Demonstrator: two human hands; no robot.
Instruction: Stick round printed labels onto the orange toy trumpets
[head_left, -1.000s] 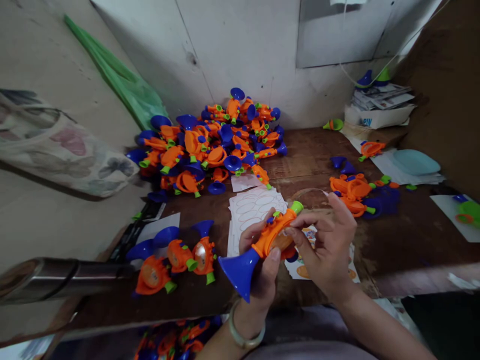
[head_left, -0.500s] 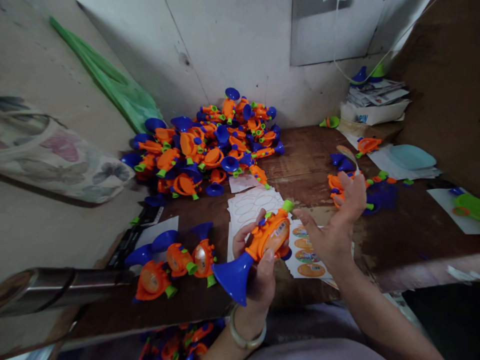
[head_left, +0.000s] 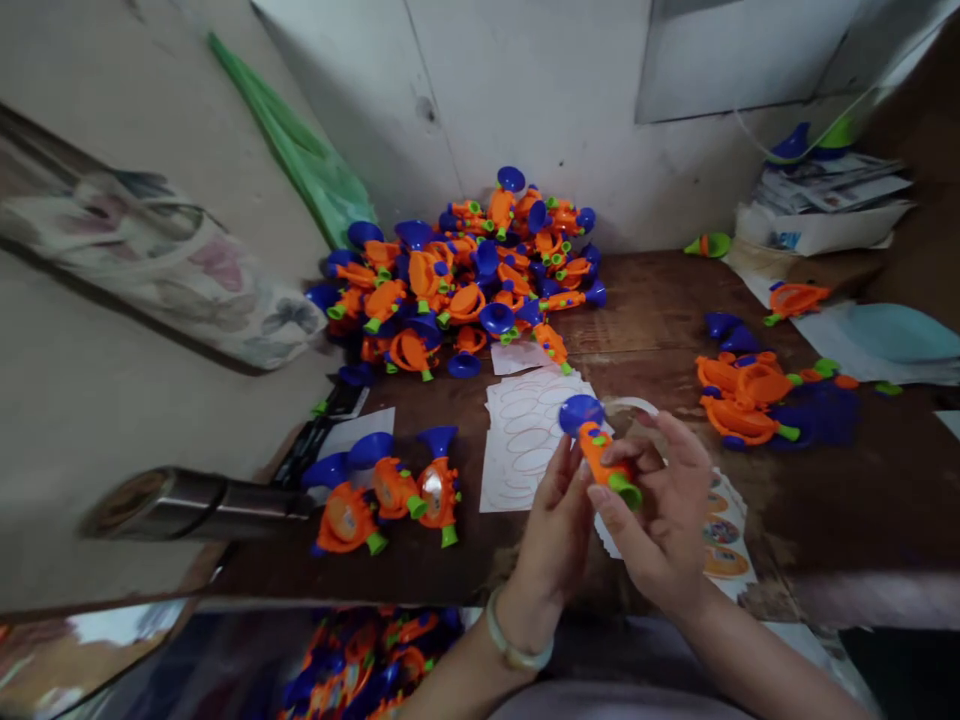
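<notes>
A toy trumpet, orange with a blue bell and a green mouthpiece, is held between my two hands over the table. My left hand grips it from the left, its fingers partly behind the body. Thumb and bent fingers of my right hand close on it near the mouthpiece. A curved, pale sticker clings to my raised right index fingertip, seen almost edge-on. Below the right hand lies a sheet of oval stickers, partly covered. A sheet with empty oval outlines lies beyond my left hand.
A heap of toy trumpets stands against the wall. Several labelled trumpets lie at left beside a metal flask. Orange trumpet parts lie at right, near a light-blue lid-like piece. More trumpets sit below the table edge.
The trumpet has been turned so its bell points away and its mouthpiece faces me. My right hand has come in and taken hold of it, sticker still on the index finger. The view has shifted left.
</notes>
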